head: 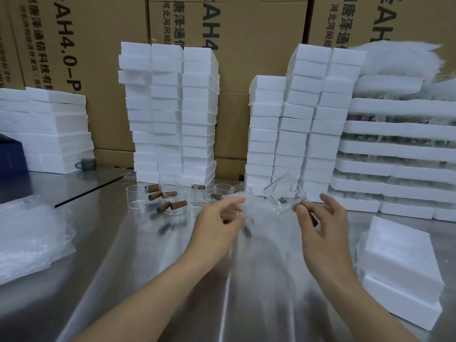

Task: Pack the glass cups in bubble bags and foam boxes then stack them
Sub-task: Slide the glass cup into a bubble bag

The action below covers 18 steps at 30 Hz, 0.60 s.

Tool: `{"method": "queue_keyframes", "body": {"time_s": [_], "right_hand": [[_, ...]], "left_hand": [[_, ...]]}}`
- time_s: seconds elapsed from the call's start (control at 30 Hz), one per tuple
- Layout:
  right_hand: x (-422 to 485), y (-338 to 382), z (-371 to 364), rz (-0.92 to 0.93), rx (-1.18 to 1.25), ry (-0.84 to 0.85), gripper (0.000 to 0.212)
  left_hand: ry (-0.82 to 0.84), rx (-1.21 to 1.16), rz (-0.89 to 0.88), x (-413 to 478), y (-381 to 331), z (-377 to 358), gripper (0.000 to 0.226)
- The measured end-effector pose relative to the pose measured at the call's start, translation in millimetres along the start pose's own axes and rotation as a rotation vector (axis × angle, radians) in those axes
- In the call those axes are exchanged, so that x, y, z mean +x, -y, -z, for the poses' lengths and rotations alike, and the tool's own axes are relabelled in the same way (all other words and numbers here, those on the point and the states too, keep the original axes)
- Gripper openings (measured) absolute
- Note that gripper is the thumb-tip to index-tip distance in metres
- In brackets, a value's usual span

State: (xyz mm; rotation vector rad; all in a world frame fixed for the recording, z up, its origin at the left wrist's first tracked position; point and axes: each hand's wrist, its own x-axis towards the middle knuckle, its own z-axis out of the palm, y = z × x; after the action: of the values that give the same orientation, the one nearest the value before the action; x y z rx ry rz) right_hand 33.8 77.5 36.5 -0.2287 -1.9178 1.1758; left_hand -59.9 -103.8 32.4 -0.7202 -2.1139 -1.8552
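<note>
Head view: steel tabletop [138, 255], glossy and streaked, backed by brown printed cartons [259, 58]. Matte white foam boxes [170, 114] stand in tall stacks at the rear. Left hand [217, 225] pinches the hazy bubble bag [261, 218] mid-table. Right hand [320, 228] grips the tilted clear glass cup [283, 193] by its brown handle, just above the bag.

The left hand [219, 218] and right hand [320, 225] are bare; behind each grip, the left forearm [153, 290] and right forearm [365, 299] (both slim) are bare too.

Our right hand [320, 228] pinches the glass cup [283, 193], tilted above our fingertips [301, 210]; left hand [219, 224] grips the bubble bag [261, 218].
</note>
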Motion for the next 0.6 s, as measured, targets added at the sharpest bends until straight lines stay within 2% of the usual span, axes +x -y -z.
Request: {"method": "queue_keyframes", "body": {"time_s": [0.1,0.17,0.23,0.33,0.43,0.5,0.6], "right_hand": [[0.6,11.6,7.9,-0.039,0.168,0.093,0.020],[-0.5,15.3,8.4,-0.078,0.266,0.151,0.024],[-1.5,17.9,5.8,-0.131,0.306,0.166,0.027],[-2.4,22.5,2.7,-0.267,0.435,0.173,0.027],[-1.0,25.3,4.1,-0.356,0.518,0.162,0.028],[-2.6,25.2,3.8,-0.352,0.475,0.138,0.030],[-6.9,21.9,2.1,-0.188,0.180,0.077,0.030]], "left_hand": [[-0.075,0.047,-0.171,1.8,-14.9,13.1,0.012],[-0.114,0.149,-0.195,2.0,-22.4,18.8,0.003],[-0.141,0.181,-0.173,3.6,-27.6,24.2,0.014],[-0.127,0.051,-0.133,7.9,-29.0,35.9,0.040],[-0.097,-0.005,-0.101,11.5,-24.1,44.8,0.044],[-0.081,0.009,-0.092,12.5,-19.3,45.6,0.043],[-0.085,0.127,-0.021,15.3,-9.7,47.1,0.039]]}}
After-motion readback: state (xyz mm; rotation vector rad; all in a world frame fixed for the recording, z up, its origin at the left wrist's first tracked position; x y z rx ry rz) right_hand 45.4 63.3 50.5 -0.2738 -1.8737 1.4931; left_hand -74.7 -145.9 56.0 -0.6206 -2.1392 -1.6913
